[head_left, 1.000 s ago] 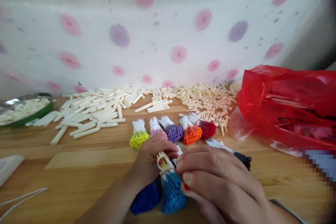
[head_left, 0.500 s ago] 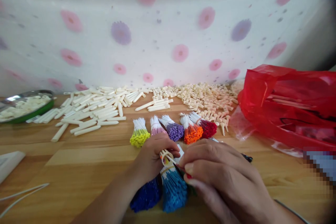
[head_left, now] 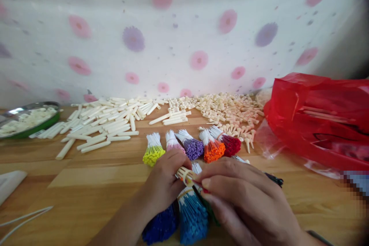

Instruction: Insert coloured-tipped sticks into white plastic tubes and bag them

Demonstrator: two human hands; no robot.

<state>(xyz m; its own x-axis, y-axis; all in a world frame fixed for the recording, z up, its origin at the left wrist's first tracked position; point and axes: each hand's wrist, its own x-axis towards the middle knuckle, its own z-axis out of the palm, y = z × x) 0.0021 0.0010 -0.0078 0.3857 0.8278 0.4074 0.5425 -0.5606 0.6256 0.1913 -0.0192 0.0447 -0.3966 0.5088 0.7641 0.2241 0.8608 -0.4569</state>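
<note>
My left hand (head_left: 165,175) is closed around a small cream slotted tube (head_left: 185,175), its open end facing right. Bits of colour show inside the tube. My right hand (head_left: 242,192) pinches a thin stick with a red tip (head_left: 205,190) at the tube's open end; how far it reaches inside I cannot tell. Below the hands lie a teal-tipped bundle of sticks (head_left: 193,219) and a dark blue bundle (head_left: 161,225). Just beyond are yellow (head_left: 153,155), pink (head_left: 174,144), purple (head_left: 193,148), orange (head_left: 214,150) and dark red (head_left: 231,146) bundles.
Cream rods (head_left: 106,117) are heaped at the back left, beside a green-sided bowl (head_left: 43,128) of cream pieces. Slotted cream parts (head_left: 227,107) pile at the back. A red plastic bag (head_left: 288,123) stands on the right. White cable (head_left: 25,217) lies at the left.
The tube in my left hand has tilted so more of its slotted side shows, and the red-tipped stick has come closer to its opening. The whole view has shifted slightly.
</note>
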